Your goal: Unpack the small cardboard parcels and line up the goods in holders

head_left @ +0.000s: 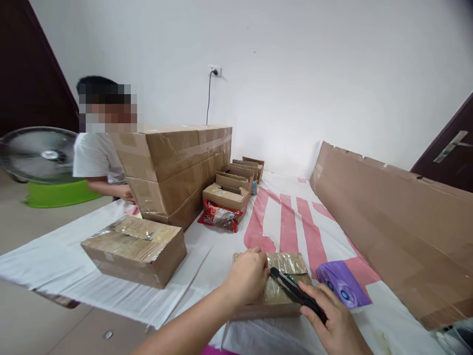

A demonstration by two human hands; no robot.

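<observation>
A taped cardboard box [290,262] lies in front of me at the table's near edge, with an open gap across its top. Something green shows in this gap. My left hand [248,276] is closed at the left part of the box top, its fingers curled at the edge of the flap; the fingertips are hidden. In my right hand [332,313] is a black utility knife [291,288], its front end pointing left, close to my left fingers and over the gap. A purple soft packet [343,285] lies just right of the box.
Another taped box [136,246] sits at left. Behind it rises a wall of stacked boxes [177,172], with a person [98,155] beyond. Open boxes [227,196] line its right side, a red packet [221,217] before them. A tall cardboard sheet [391,231] borders the right.
</observation>
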